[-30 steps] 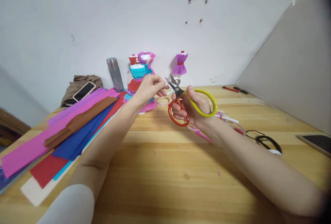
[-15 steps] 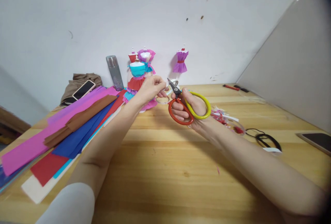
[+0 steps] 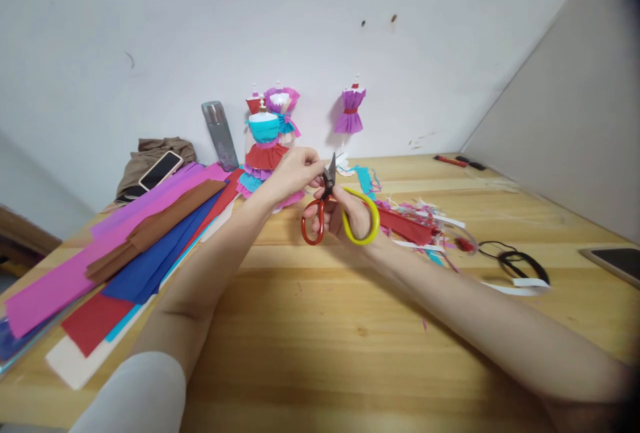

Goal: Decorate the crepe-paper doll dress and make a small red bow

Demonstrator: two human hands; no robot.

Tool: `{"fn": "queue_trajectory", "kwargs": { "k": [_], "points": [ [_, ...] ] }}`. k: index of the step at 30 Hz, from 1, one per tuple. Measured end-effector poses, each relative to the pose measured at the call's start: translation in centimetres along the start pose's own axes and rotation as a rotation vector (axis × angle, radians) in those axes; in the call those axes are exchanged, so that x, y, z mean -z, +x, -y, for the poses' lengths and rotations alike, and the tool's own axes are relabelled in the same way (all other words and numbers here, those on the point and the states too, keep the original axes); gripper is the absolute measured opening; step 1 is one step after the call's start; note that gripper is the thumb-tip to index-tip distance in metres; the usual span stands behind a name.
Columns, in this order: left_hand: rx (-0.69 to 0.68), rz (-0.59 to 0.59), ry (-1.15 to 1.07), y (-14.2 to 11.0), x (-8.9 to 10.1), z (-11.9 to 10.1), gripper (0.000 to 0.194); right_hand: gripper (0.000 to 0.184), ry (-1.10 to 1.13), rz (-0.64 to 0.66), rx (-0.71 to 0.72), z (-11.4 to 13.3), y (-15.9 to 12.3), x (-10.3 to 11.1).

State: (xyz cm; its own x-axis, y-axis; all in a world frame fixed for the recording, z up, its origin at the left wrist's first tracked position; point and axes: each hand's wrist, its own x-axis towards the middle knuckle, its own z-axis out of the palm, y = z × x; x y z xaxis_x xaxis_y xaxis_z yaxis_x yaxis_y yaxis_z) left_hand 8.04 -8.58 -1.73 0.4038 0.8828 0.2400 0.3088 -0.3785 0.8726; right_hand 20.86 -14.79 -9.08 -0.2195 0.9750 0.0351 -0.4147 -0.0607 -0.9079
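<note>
Right hand (image 3: 352, 211) holds scissors (image 3: 328, 186), blades (image 3: 333, 167) just beside left hand (image 3: 299, 169).

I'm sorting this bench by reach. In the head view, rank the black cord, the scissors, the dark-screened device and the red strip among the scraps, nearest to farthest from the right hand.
1. Scissors: in the right hand.
2. Red strip: just to its right.
3. Black cord: farther right.
4. Dark-screened device: at the right edge.
</note>
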Motion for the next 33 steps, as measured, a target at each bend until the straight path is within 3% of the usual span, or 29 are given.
{"fn": "queue_trajectory", "kwargs": {
  "k": [5, 11, 17, 27, 33],
  "points": [
    [-0.102, 0.026, 0.2, -0.2, 0.4, -0.3, 0.031, 0.047, 0.048, -0.053, 0.093, -1.7, -1.1, -0.9],
    [-0.119, 0.089, 0.129, 0.2, 1.0, 0.1, 0.032, 0.049, 0.04, -0.107, 0.14, -2.1, -1.8, -1.6],
    [-0.148, 0.043, 0.211, 0.4, 1.0, 0.6, 0.028, 0.049, 0.07, -0.109, 0.151, -2.8, -2.2, -2.0],
    [-0.111, 0.072, 0.149, 0.3, 1.1, 0.4, 0.026, 0.055, 0.047, -0.1, 0.2, -4.2, -1.3, -1.4],
    [-0.069, 0.042, 0.146, 0.7, 1.2, 0.8, 0.025, 0.06, 0.094, -0.082, 0.153, -4.4, -1.8, -1.6]
  ]
}}
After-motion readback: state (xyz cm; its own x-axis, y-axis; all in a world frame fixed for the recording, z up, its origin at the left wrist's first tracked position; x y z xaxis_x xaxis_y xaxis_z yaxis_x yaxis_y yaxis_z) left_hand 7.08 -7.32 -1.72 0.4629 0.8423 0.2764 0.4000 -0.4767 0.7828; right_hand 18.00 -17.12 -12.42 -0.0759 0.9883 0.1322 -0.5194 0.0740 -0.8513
